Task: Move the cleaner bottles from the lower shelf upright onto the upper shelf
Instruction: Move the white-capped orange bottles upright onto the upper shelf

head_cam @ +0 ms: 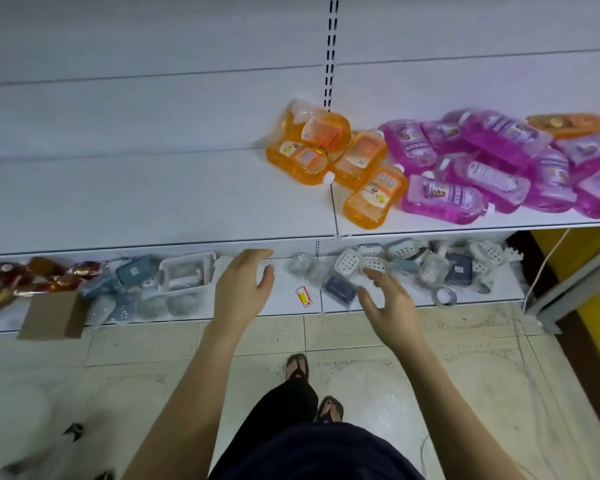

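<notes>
Both hands empty, fingers spread: left hand (240,285), right hand (388,299). Orange bottles (329,161), purple bottles (499,164) heaped flat on shelf (153,202). I expect slumping, sliding pile; caps poorly visible.

White shelf (153,202), middle tier: orange bottles (340,161) and pink bottles (482,168) lying flat in overlapping heaps on its right part; left part bare. Bottom shelf (284,303): wrapped soap dishes (349,263), white basket (186,275), cardboard piece (54,315), shiny packets (21,278), small red-yellow tag (303,296). Tiled floor (395,375) below.
</notes>
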`<state>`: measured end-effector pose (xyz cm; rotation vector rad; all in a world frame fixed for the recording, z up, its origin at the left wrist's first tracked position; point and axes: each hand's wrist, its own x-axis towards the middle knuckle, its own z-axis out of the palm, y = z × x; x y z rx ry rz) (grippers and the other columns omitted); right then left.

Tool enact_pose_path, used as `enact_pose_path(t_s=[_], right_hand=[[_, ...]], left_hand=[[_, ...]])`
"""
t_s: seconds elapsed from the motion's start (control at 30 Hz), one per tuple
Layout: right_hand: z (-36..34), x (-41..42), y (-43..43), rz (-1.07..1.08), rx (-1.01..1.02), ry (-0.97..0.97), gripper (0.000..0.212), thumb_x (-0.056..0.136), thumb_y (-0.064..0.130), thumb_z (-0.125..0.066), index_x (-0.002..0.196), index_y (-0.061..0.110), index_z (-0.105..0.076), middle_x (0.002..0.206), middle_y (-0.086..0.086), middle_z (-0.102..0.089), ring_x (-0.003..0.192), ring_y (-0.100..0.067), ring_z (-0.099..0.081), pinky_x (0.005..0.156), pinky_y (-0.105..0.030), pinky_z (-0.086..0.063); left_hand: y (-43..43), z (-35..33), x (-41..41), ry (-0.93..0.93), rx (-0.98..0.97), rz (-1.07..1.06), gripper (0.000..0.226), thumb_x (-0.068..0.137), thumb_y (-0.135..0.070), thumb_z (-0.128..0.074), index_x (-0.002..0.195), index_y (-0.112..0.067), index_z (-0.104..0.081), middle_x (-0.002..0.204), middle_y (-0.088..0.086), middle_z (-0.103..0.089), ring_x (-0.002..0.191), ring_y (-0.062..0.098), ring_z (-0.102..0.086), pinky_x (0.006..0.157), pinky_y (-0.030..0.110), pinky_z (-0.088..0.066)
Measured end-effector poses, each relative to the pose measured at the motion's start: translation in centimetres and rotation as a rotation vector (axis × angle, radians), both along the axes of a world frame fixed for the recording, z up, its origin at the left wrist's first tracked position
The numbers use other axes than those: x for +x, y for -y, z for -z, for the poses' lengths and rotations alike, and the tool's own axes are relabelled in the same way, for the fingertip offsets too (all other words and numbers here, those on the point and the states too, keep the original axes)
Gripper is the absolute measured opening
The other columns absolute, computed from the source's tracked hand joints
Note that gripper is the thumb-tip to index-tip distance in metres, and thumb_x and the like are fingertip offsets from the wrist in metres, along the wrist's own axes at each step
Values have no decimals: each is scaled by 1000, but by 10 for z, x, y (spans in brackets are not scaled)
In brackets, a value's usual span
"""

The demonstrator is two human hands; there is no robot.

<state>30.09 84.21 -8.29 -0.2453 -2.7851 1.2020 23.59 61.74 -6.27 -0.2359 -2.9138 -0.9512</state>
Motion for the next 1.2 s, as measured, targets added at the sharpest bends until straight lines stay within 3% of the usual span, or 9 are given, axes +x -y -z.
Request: enact_pose_path(t_s=[0.1, 0.27, 0.43, 0.57, 0.73, 0.93, 1.07, 1.2], right_hand=[[20, -1, -7, 23, 28, 75, 34, 87, 14, -62, 121, 11, -59, 108, -7, -65, 98, -25, -60, 73, -22, -36], [30, -35, -19, 92, 11, 145, 38, 90, 19, -58, 126, 7, -54, 121, -10, -61, 111, -26, -56, 83, -25, -38], [32, -68, -23, 230, 5, 75, 38, 90, 20, -58, 126, 8, -53, 123, -11, -58, 109, -26, -57, 80, -28, -41], [29, -102, -21, 369, 16, -12, 41, 88, 21, -61, 127, 9, -53, 123, -13, -55, 104, -28, -58, 75, -29, -42], [27, -136, -27, 448, 9, 51, 60, 85, 32, -65, 136, 14, -41, 131, -17, -43, 108, -30, -54, 73, -35, -44], [23, -175, -37, 424, -140, 215, 74, 82, 46, -63, 141, 23, -27, 134, -19, -35, 114, -34, -47, 86, -41, -41], [18, -190, -44, 426, -145, 303, 79, 79, 46, -66, 142, 23, -23, 128, -22, -34, 96, -36, -53, 86, -41, -44], [15, -202, -46, 411, -182, 348, 82, 79, 35, -69, 142, 19, -20, 128, -21, -28, 83, -27, -42, 86, -40, -44]], left_hand=[[-1, 18, -8, 85, -48, -39, 27, 91, -15, -54, 117, -9, -60, 118, 6, -62, 104, 25, -59, 74, 25, -40], [-5, 30, -46, 120, -20, -55, 28, 91, -14, -54, 118, -9, -60, 120, 7, -59, 107, 24, -57, 79, 30, -44], [-9, 41, -86, 128, 24, -98, 29, 92, -16, -53, 120, -11, -58, 125, 7, -55, 100, 22, -60, 77, 29, -46], [-19, 40, -132, 102, 11, -104, 34, 92, -18, -53, 125, -13, -54, 131, 8, -48, 110, 23, -56, 79, 29, -44], [-39, 40, -172, 97, -74, -58, 47, 91, -20, -55, 136, -13, -43, 147, 12, -30, 129, 27, -40, 96, 37, -43], [-67, 49, -212, 93, -249, 89, 65, 91, -19, -56, 146, -19, -22, 155, 11, -11, 140, 31, -17, 111, 39, -27], [-88, 55, -233, 71, -351, 158, 72, 90, -9, -53, 148, -24, -13, 157, 5, -2, 143, 31, -5, 113, 42, -23], [-100, 57, -253, 102, -463, 179, 73, 89, -11, -55, 148, -26, -13, 158, 3, 2, 143, 31, 6, 113, 50, -11]])
